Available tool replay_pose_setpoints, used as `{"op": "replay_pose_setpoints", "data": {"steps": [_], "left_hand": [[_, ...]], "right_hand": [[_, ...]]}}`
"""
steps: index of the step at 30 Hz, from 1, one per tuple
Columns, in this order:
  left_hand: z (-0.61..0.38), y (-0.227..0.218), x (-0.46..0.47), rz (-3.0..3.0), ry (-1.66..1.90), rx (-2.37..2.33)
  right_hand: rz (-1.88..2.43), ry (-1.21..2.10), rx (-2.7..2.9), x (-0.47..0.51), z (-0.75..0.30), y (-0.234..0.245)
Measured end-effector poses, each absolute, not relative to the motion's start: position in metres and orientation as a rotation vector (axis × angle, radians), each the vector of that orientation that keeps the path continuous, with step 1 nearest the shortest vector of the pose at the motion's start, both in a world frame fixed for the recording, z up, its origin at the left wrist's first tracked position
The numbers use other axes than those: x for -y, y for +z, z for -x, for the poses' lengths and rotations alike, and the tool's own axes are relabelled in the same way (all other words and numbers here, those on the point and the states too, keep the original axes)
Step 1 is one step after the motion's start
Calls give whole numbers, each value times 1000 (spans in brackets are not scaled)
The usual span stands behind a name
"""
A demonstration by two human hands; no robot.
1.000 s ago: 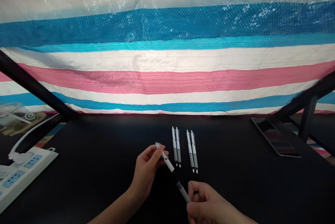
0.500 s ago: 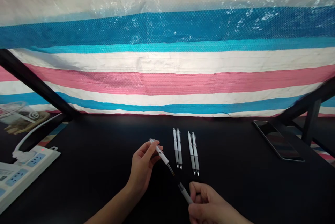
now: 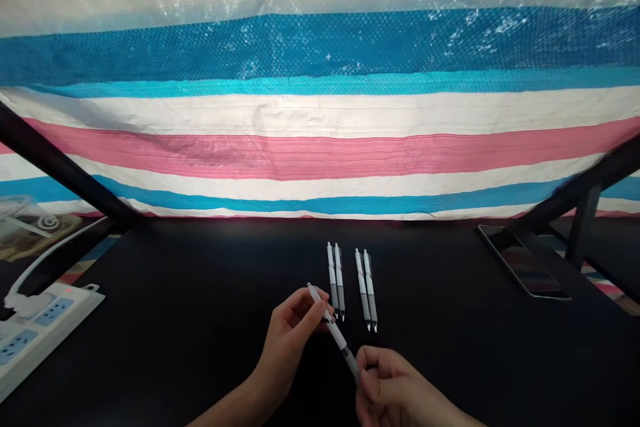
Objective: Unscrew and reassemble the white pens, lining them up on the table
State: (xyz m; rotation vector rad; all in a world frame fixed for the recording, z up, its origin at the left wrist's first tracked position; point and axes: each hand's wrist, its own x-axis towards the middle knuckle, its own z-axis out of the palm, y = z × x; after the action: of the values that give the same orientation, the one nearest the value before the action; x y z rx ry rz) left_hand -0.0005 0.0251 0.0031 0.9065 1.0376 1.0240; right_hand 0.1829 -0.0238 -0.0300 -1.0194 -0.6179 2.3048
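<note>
My left hand [image 3: 295, 327] is closed in a pinch on the white upper barrel [image 3: 336, 335] of a pen, near its clicker end. My right hand [image 3: 387, 384] grips the grey lower barrel [image 3: 351, 363] of the same pen. The two parts meet end to end in a slanting line, with a darker clear band showing at the joint; whether they are fully joined I cannot tell. Just beyond the hands lie two pairs of white and grey click pens, a left pair [image 3: 331, 274] and a right pair [image 3: 367, 287], tips towards me.
A phone [image 3: 523, 264] lies at the right of the black table [image 3: 200, 294]. On the left is a white power strip [image 3: 50, 320] with a plugged-in cable [image 3: 55, 254]. Dark frame bars [image 3: 65, 167] slant up at both sides before a striped plastic sheet [image 3: 320, 154].
The white barrel has moved right and down towards the grey barrel; the gap between them, where the refill showed, has closed. My view has shifted slightly to the right.
</note>
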Motion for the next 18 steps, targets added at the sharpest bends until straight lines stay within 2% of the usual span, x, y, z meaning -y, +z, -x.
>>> {"op": "replay_pose_setpoints", "data": {"steps": [9,18], "left_hand": [[-3,3,-26,-831,1031,-1029],[-1,5,-27,-730,1100,-1053]], "right_hand": [[956,2322,764,21,-186,-31],[1026,2283,603,21,-184,-26]]}}
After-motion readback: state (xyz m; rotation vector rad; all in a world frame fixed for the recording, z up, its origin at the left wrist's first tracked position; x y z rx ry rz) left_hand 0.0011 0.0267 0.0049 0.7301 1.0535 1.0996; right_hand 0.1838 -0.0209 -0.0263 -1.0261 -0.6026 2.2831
